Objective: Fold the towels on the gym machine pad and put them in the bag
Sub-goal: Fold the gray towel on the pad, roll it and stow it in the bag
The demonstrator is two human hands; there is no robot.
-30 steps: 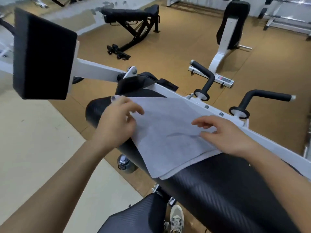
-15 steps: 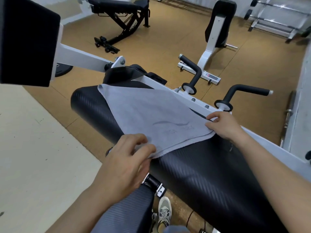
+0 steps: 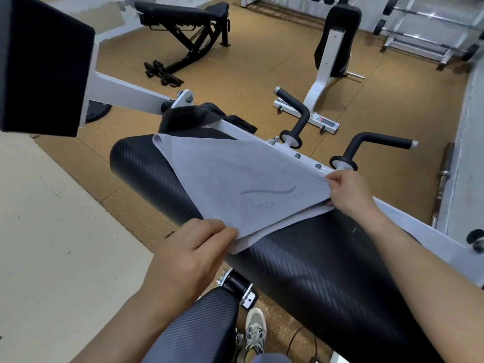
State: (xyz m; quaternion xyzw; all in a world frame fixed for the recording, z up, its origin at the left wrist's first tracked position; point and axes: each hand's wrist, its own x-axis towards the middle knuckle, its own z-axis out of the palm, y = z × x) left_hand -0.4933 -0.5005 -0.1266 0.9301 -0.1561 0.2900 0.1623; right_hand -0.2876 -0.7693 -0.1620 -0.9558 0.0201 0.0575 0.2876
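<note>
A pale grey towel (image 3: 235,184) with a faint printed logo lies folded over on the long black machine pad (image 3: 301,260). Its near edge shows two layers. My left hand (image 3: 193,255) pinches the towel's near left corner. At the near right corner my right hand (image 3: 348,192) grips the towel and lifts the top layer a little. A dark bag (image 3: 199,117) sits behind the pad's far end, partly hidden by the white frame.
A square black pad (image 3: 39,64) on a white arm juts in at upper left. Two black handles (image 3: 296,119) (image 3: 372,146) rise from the white frame (image 3: 419,221) on the right. A black bench (image 3: 183,27) and another machine stand farther off on the brown floor.
My left hand left the towel's far left corner and came down to the near left corner. My right hand slid to the near right corner, closed on it and now lifts its edge.
</note>
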